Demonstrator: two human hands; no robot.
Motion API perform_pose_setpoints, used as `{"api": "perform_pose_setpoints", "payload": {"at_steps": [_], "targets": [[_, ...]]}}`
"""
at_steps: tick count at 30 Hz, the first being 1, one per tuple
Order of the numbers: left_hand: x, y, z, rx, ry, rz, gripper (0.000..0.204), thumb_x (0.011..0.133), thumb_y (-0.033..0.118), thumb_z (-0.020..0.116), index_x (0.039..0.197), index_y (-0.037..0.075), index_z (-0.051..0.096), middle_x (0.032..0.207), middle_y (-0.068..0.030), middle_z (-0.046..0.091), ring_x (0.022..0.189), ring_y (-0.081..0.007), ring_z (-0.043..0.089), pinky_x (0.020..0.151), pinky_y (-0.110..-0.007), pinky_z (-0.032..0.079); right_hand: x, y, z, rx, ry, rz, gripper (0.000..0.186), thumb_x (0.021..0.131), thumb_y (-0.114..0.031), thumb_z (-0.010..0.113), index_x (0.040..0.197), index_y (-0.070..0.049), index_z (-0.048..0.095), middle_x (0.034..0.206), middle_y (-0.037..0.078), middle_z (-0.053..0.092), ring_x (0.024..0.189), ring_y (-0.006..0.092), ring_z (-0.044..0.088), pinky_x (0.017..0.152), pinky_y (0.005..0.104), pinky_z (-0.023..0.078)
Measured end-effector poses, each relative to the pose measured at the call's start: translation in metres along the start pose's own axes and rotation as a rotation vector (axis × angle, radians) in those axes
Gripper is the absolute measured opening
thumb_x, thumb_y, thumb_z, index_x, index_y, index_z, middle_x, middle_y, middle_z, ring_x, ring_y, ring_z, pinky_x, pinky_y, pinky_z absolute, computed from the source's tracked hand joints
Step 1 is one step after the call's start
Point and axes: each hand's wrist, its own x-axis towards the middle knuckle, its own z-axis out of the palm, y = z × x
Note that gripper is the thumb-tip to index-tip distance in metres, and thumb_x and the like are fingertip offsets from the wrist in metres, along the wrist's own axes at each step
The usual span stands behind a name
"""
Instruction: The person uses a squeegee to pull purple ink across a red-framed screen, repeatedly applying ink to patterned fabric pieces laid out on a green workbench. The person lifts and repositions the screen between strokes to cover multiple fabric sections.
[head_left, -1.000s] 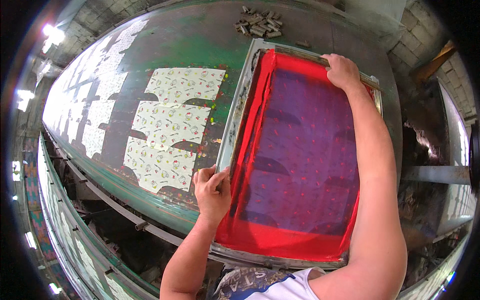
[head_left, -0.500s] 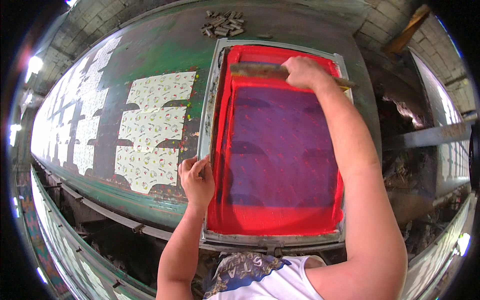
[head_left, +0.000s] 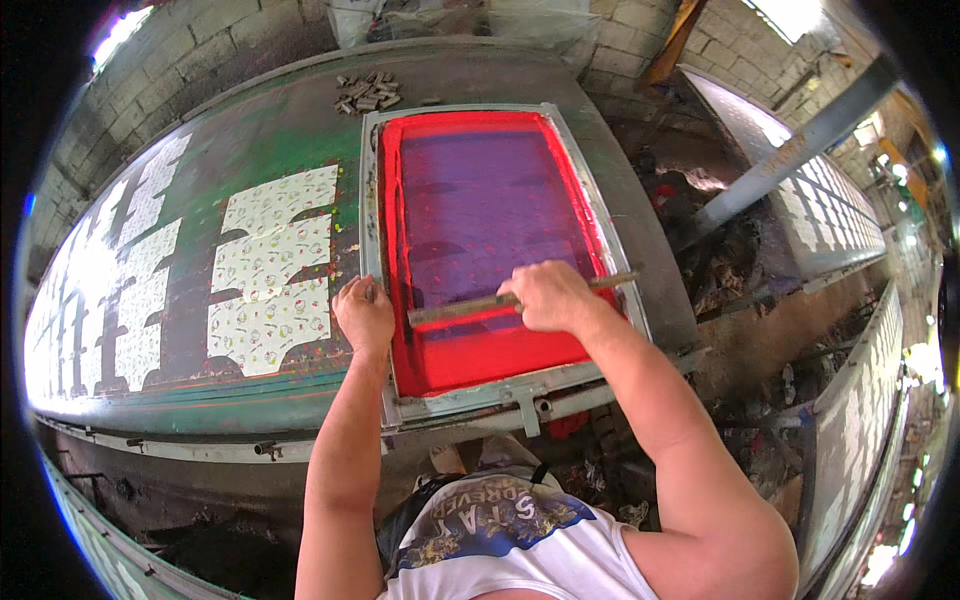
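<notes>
Right hand clamped on the squeegee mid-view, the person appears to be spreading red ink, left hand curled at the screen frame's left edge, grip unclear, and the next move likely calls for even pressure.

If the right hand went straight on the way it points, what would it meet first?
Past the squeegee it grips, the right hand would probably meet the purple mesh first, though its height above that surface is unclear.
</notes>
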Motion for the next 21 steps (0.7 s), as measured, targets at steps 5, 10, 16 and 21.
{"api": "perform_pose_setpoints", "payload": {"at_steps": [5, 10, 16, 21], "targets": [[-0.002, 0.004, -0.005, 0.055, -0.101, 0.061, 0.031, 0.092, 0.017, 0.079, 0.12, 0.004, 0.084, 0.123, -0.0219, 0.078, 0.121, -0.0406, 0.069, 0.112, -0.051, 0.05, -0.075, -0.039, 0.025, -0.022, -0.016, 0.014, 0.042, 0.084, -0.005, 0.068, 0.12, -0.019, 0.085, 0.11, 0.014, 0.08, 0.105, 0.0354, 0.079, 0.094, 0.0518, 0.065], [-0.007, 0.01, -0.013, 0.083, -0.094, 0.029, 0.04, 0.085, 0.017, 0.082, 0.124, 0.008, 0.084, 0.122, -0.0229, 0.075, 0.12, -0.0433, 0.067, 0.11, -0.052, 0.051, -0.113, -0.048, 0.045, 0.013, 0.154, -0.101, 0.04, 0.083, -0.018, 0.083, 0.122, -0.013, 0.08, 0.117, 0.01, 0.075, 0.114, 0.0312, 0.071, 0.101, 0.0474, 0.059], [-0.003, 0.011, -0.012, 0.111, -0.086, -0.041, 0.042, 0.079, 0.014, 0.081, 0.121, 0.011, 0.085, 0.112, -0.0202, 0.076, 0.113, -0.0423, 0.069, 0.106, -0.051, 0.055, -0.134, -0.039, 0.05, 0.06, 0.121, -0.16, 0.061, 0.084, -0.039, 0.09, 0.136, -0.012, 0.074, 0.129, 0.012, 0.069, 0.123, 0.0346, 0.065, 0.107, 0.0509, 0.055], [-0.002, 0.002, -0.009, 0.054, -0.104, -0.025, 0.042, 0.078, 0.01, 0.083, 0.12, 0.009, 0.085, 0.113, -0.0167, 0.079, 0.113, -0.0396, 0.072, 0.104, -0.05, 0.057, -0.165, 0.018, 0.051, 0.384, 0.178, -0.211, 0.068, 0.092, -0.045, 0.087, 0.146, -0.008, 0.069, 0.149, 0.017, 0.066, 0.139, 0.0388, 0.061, 0.116, 0.0545, 0.049]]}}
